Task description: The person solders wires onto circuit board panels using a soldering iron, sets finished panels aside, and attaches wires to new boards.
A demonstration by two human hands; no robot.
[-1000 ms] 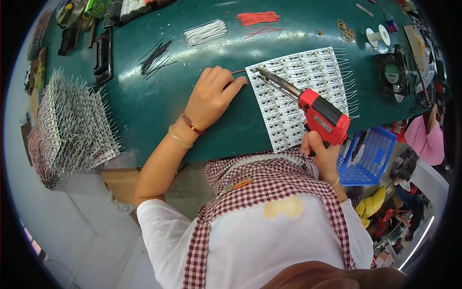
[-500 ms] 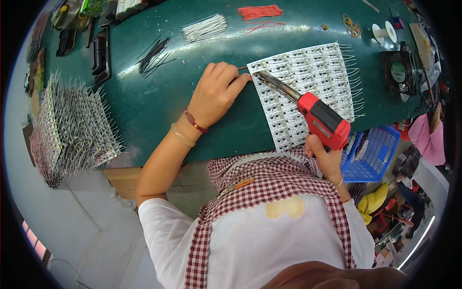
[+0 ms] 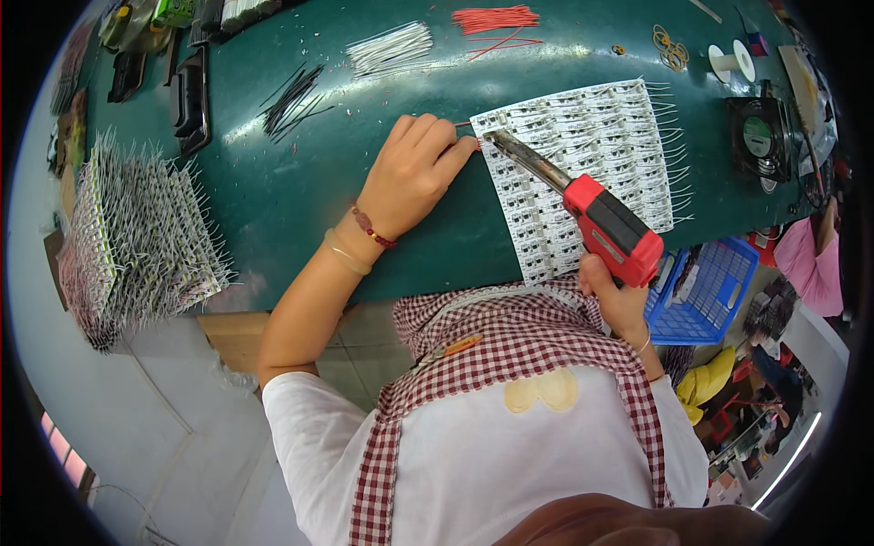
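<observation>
My right hand [image 3: 621, 305] is closed round the handle of a red and black soldering gun [image 3: 612, 227]. The gun's tip rests at the upper left corner of a white panel of small circuit boards [image 3: 583, 164], which has thin wires sticking out along its right edge. At that same corner my left hand [image 3: 414, 168] pinches a red wire [image 3: 463, 124], its finger and thumb close to the gun's tip. The wire's end at the board is too small to make out clearly.
Black wires [image 3: 293, 105], white wires [image 3: 390, 49] and red wires [image 3: 495, 19] lie in bundles on the green table [image 3: 410, 264]. A stack of wired panels [image 3: 150, 237] stands at left. A white spool [image 3: 731, 62], a black fan [image 3: 758, 136] and a blue basket [image 3: 706, 296] are at right.
Both hands, the soldering gun and the panel keep nearly the same places. The whole view has shifted very slightly.
</observation>
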